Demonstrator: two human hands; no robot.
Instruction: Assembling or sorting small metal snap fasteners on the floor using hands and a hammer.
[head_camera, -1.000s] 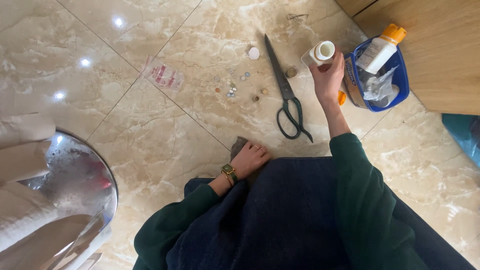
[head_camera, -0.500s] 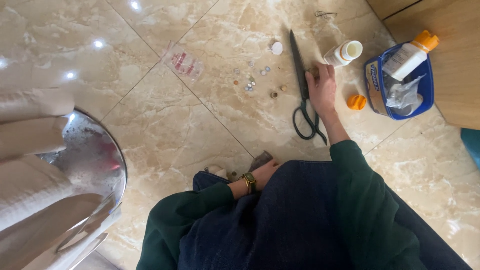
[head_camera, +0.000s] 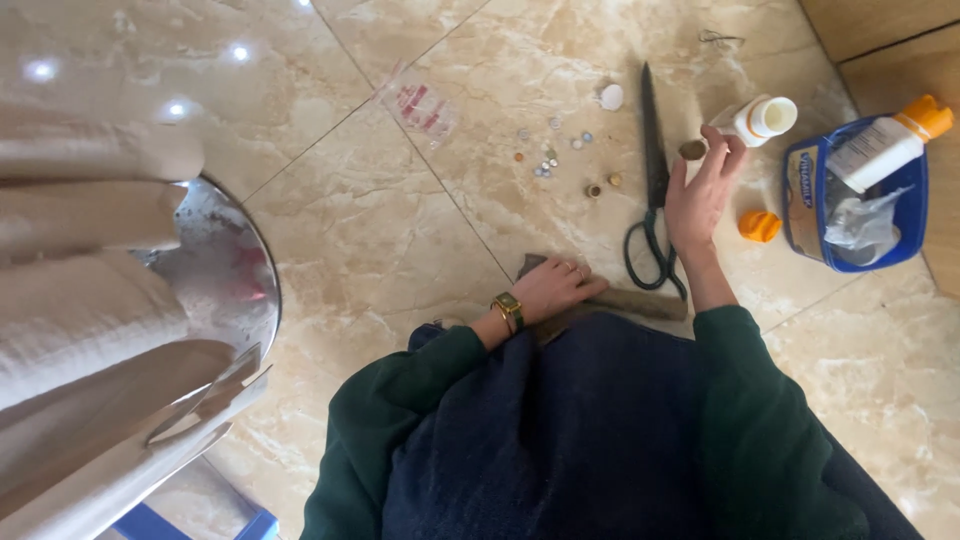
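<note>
Pinching a small round brown button (head_camera: 692, 150) in right hand (head_camera: 700, 195) grip, left hand (head_camera: 556, 288) spread flat on brown strip (head_camera: 630, 300)

White open bottle (head_camera: 762, 119) (cap off) tilted above the floor.

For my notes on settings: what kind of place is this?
Probably a home floor used as a craft spot: glossy marble-look floor tiles, large scissors lying beside scattered small beads, and a blue tub of supplies against a wooden panel.
</note>
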